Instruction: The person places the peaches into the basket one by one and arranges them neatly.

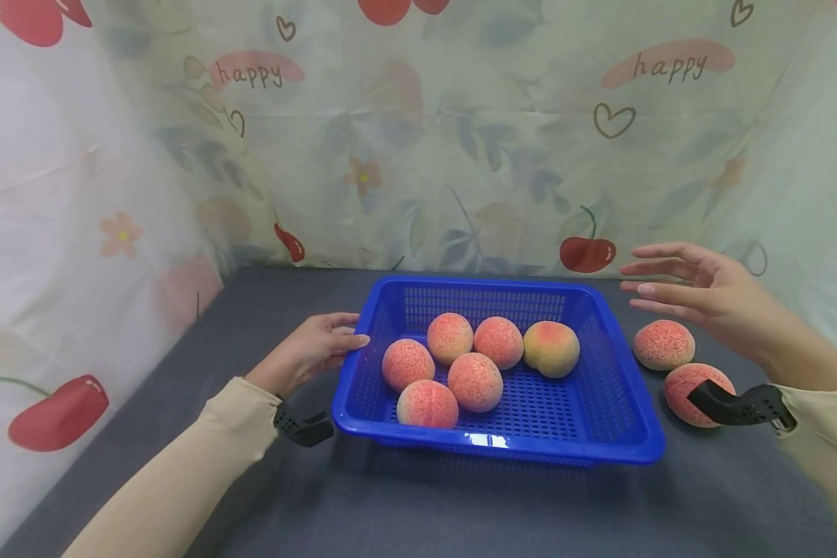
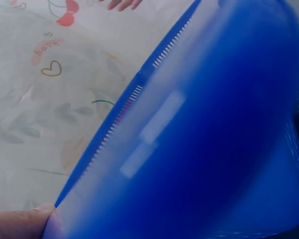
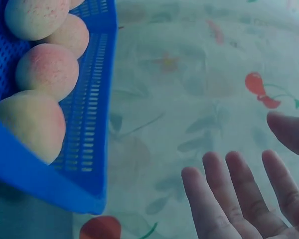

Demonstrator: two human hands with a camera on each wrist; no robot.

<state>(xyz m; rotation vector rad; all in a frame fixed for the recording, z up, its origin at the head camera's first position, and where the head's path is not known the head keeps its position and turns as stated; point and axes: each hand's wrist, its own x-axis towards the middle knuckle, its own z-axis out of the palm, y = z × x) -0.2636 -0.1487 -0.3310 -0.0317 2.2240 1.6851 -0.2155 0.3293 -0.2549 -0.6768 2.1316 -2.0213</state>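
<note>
A blue plastic basket point(image 1: 502, 449) with slotted walls stands mid-table, with several peaches point(image 1: 476, 382) in its left and middle part. One of them, a yellower peach point(image 1: 552, 349), lies toward the right. My left hand point(image 1: 314, 346) grips the basket's left rim, thumb on top; its other fingers are partly hidden. In the left wrist view the thumb point(image 2: 20, 223) presses the rim beside the blurred blue wall. My right hand point(image 1: 704, 287) hovers beyond the basket's right side with fingers extended, holding nothing. Below it lie two peaches, one nearer the back point(image 1: 664, 345) and another point(image 1: 697, 391) partly covered by the wrist strap.
A dark grey tabletop point(image 1: 446, 511) lies under everything. Patterned curtains point(image 1: 432, 155) with cherries and the word "happy" hang behind and at both sides. Black camera mounts point(image 1: 307, 428) are strapped to both wrists.
</note>
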